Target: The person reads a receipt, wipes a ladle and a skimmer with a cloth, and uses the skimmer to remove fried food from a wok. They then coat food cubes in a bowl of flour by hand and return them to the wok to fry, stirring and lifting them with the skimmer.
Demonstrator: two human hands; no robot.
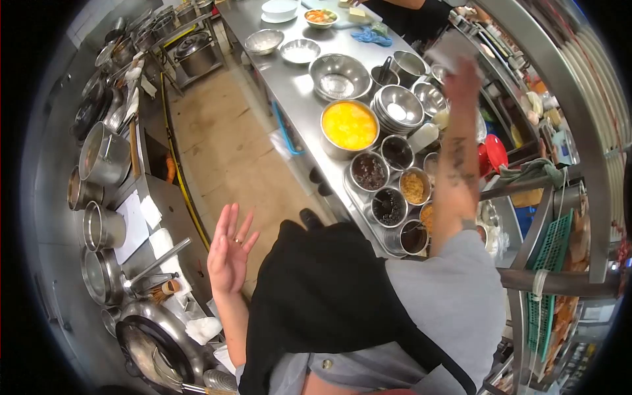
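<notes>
My left hand (228,253) is raised over the floor by my apron, empty, its fingers stretched apart. On the other side my right hand (463,78) reaches far forward above the steel counter's right side, smeared by motion. A blurred pale, flat-sided thing (451,51) moves with it at the fingers; its kind cannot be made out. Below that arm stand stacked steel bowls (399,106) and a white bottle (423,136). A steel pot of yellow liquid (349,125) stands to their left. Nearer to me, a tray bears several steel pots, including one of dark sauce (369,171) and one of yellow-brown paste (415,186).
On the left, a worktop holds pots (105,155), a ladle (157,266) and a wok (155,349). Farther along the counter are a wide steel bowl (340,76), a blue cloth (372,36) and a co-worker's arm (401,3). A metal rail (559,282) and green basket (552,257) stand right.
</notes>
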